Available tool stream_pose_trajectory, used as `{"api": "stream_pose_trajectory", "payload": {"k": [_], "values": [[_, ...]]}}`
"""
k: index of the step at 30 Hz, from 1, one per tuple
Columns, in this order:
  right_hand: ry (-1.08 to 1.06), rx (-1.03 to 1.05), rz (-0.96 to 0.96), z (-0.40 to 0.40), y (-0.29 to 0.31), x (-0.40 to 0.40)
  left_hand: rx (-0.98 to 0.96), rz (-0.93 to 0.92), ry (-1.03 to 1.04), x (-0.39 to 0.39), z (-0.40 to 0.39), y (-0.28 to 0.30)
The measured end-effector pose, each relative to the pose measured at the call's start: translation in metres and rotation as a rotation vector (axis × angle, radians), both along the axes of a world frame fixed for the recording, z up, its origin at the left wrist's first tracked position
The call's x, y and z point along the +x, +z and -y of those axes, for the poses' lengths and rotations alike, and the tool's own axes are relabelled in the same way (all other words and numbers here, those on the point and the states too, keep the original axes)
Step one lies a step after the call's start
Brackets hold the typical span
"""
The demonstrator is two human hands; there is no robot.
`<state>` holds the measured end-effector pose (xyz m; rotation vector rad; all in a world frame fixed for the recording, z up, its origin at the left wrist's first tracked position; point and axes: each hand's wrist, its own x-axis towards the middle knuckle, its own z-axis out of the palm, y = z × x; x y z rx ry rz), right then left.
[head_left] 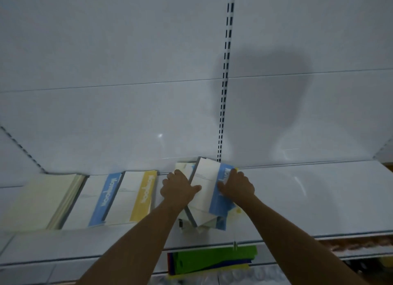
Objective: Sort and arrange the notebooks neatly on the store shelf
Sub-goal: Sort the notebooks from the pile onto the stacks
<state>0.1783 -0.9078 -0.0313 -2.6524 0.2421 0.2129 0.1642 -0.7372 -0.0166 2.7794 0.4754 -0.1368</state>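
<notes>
An untidy pile of notebooks (205, 182) lies on the white shelf (308, 197) near its middle, topped by a white notebook with a blue band. My left hand (177, 189) grips the pile's left side, thumb on the white cover. My right hand (236, 184) presses on the blue band at the pile's right side. To the left lie a yellow-banded notebook (136, 196), a blue-banded notebook (97, 199) and a cream stack (40, 201), side by side.
The shelf's back panel has a slotted upright (225, 72) behind the pile. Below the shelf's front edge, green and other coloured folders (210, 261) sit on a lower level. The shelf to the right of the pile is bare.
</notes>
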Motion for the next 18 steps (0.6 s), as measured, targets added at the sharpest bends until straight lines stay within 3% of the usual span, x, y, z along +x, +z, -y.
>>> {"api": "stream_pose_trajectory", "payload": {"k": [5,18], "values": [[0.008,-0.078,0.057,-0.01,0.002,-0.006,-0.19,0.005,-0.001,0.003,-0.015,-0.005],[-0.03,-0.013,0.09,-0.051,0.004,-0.002,-0.572,0.193,-0.061,0.01,-0.046,0.005]]}}
